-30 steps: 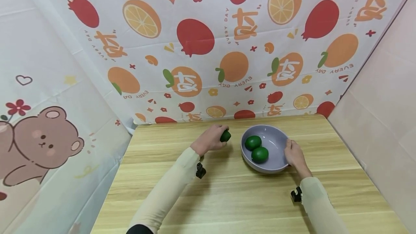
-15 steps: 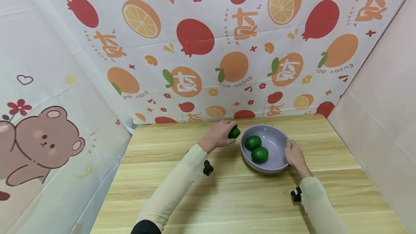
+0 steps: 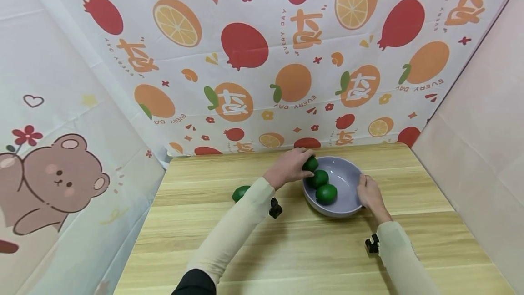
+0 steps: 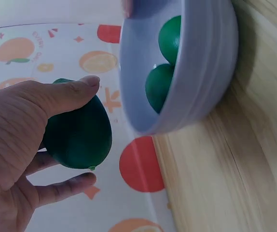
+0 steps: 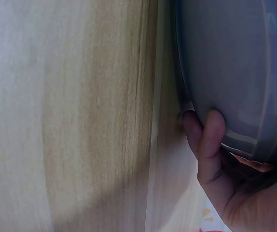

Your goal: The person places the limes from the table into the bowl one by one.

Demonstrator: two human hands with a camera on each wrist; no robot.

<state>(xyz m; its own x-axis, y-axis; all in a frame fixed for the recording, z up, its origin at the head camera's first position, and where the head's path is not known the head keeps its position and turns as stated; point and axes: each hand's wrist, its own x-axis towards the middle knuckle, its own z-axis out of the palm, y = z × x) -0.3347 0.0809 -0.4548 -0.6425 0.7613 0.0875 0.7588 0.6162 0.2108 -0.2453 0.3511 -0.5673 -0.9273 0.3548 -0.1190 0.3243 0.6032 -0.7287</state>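
My left hand (image 3: 289, 166) grips a dark green lime (image 4: 80, 133), thumb on one side and fingers on the other. In the head view that lime is at the left rim of a lavender bowl (image 3: 348, 181); in the left wrist view it is apart from the bowl wall. Two more limes lie inside the bowl, the nearer one (image 3: 326, 194) beside the other (image 3: 319, 179). My right hand (image 3: 371, 197) holds the bowl's right side, with fingers against its outer wall in the right wrist view. Another lime (image 3: 240, 193) lies on the table, partly hidden by my left sleeve.
The wood-grain table (image 3: 319, 258) runs up to a fruit-printed cloth backdrop (image 3: 262, 85). A pale cloth with a bear print (image 3: 61, 181) hangs on the left, and a plain pale wall (image 3: 479, 117) stands on the right.
My left hand has carried its lime rightward to the bowl's rim. The lime on the table has come into view behind the left sleeve. My right hand and the bowl stay put.
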